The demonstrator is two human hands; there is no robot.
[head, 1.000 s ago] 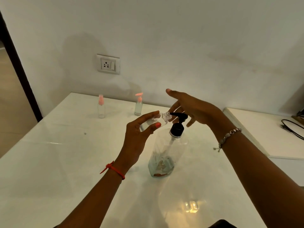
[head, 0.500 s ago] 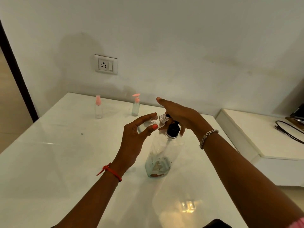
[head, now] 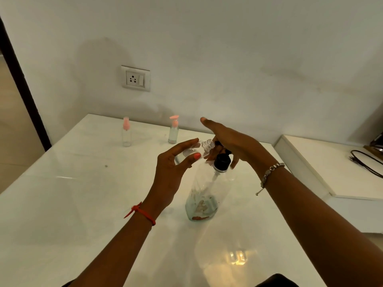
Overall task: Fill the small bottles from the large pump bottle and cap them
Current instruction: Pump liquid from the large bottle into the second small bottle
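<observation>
Holds a small clear bottle up in the air in the left hand, thumb and fingers curled round it, tipped onto its side. Points its open neck at the black spout of the large pump bottle, very close; cannot tell if touching. Lays the right hand flat on top of the pump, fingers straight, thumb sticking out. Has the large pump bottle standing on the white surface, nearly empty, with a little stuff at the bottom. Shows, far back near the wall, a spray bottle with a pink cap and a pink-topped pump bottle, both upright and well apart. Wears a red thread on the left wrist and a bracelet on the right
</observation>
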